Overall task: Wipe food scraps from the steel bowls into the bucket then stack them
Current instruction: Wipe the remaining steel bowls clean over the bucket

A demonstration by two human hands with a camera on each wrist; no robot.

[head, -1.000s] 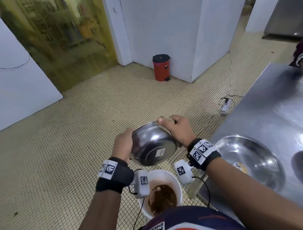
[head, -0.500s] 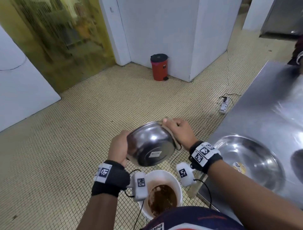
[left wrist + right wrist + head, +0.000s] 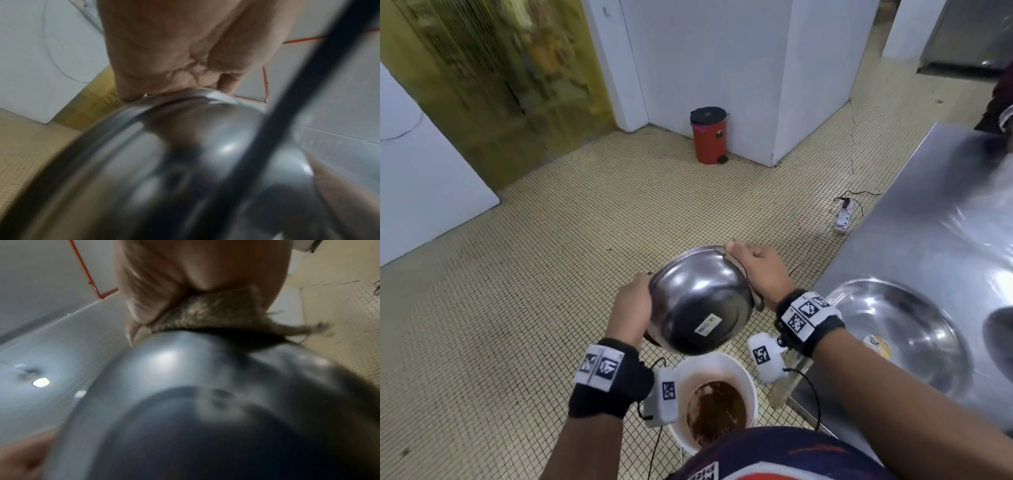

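A steel bowl is tilted with its labelled underside toward me, held above the white bucket of brown scraps. My left hand grips the bowl's left rim. My right hand pinches a grey-brown cloth over the bowl's far right rim, with the bowl's outer wall below it. The bowl's inside faces away and is hidden. A second, larger steel bowl lies on the steel counter at the right.
A red pedal bin stands by the white pillar on the tiled floor. A power strip and cable lie on the floor near the counter's edge. Another dark bowl edge shows at the far right of the counter.
The bowl has tipped slightly, its rim rising at the far side. My right hand with the cloth has slid a little along the rim; my left hand keeps its hold.
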